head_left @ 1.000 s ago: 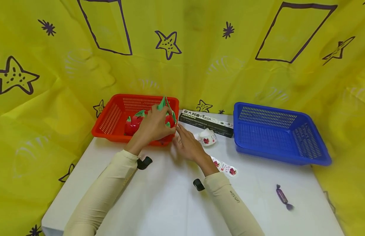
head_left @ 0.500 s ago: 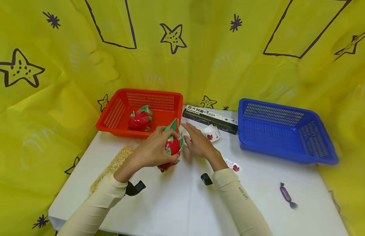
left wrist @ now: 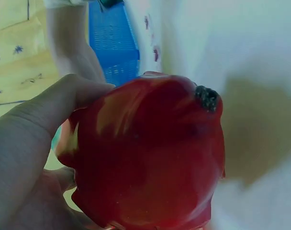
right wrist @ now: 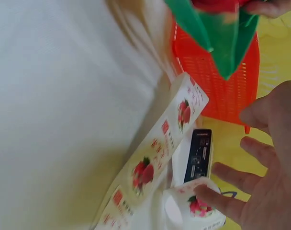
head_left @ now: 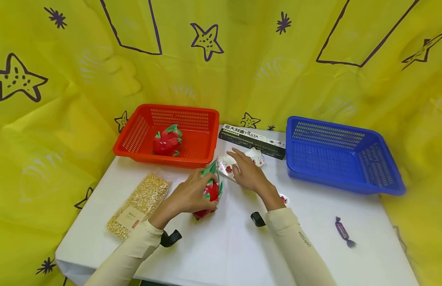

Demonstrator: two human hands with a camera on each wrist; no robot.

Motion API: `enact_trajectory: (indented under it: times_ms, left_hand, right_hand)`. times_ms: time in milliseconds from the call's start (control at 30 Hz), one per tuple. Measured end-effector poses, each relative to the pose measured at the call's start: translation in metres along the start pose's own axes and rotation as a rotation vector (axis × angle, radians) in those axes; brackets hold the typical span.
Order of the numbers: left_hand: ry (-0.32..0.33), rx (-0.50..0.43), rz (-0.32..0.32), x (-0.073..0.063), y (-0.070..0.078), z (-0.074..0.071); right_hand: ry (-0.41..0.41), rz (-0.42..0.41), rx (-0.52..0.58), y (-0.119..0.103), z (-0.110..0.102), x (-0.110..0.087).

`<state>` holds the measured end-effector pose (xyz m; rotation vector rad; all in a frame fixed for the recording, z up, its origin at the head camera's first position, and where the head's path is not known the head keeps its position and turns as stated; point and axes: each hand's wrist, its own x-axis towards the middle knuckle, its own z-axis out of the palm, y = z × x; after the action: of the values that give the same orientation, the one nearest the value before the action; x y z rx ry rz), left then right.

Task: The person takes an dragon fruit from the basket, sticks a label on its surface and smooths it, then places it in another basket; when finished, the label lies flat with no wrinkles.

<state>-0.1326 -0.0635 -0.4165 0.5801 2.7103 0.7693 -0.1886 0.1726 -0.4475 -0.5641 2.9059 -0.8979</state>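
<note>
My left hand [head_left: 190, 194] grips a red dragon fruit [head_left: 212, 192] with green leaf tips, over the white table in front of the red basket [head_left: 192, 162]. In the left wrist view the dragon fruit [left wrist: 150, 153] shows its glossy round end and dark stub, with the thumb against its side. My right hand [head_left: 248, 172] hovers by a roll of labels [head_left: 256, 156], its fingers spread and loosely bent. From the roll runs a strip of labels [right wrist: 148, 165] printed with dragon fruit; in the right wrist view the fingers seem apart from it. Another dragon fruit [head_left: 167, 141] lies in the red basket.
A blue basket [head_left: 335, 184] stands at the right. Between the baskets lies a dark pasta box [head_left: 253, 142]. A bag of yellow kernels [head_left: 145, 194] is at the left, a purple wrapped candy [head_left: 343, 231] at the right. A yellow curtain [head_left: 242, 75] hangs behind.
My left hand has brought the dragon fruit out of the red basket, towards me. My right hand has moved from the basket's edge to the labels, and the kernel bag has come into view.
</note>
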Motion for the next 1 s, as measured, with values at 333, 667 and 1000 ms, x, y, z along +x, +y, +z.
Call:
enact_trajectory:
  times_ms: [333,667,1000]
  left_hand:
    - [-0.002,0.040,-0.027,0.012,-0.007,0.012]
    - [0.043,0.199,0.000,0.016,0.002,0.027]
    - [0.110,0.152,0.004,0.024,0.009,0.040]
  right_hand:
    - [0.108,0.042,-0.056,0.020,-0.018,-0.040]
    - [0.033,0.087,-0.184,0.053,-0.023,-0.076]
    - [-0.017,0.124,-0.305,0.073,-0.019,-0.102]
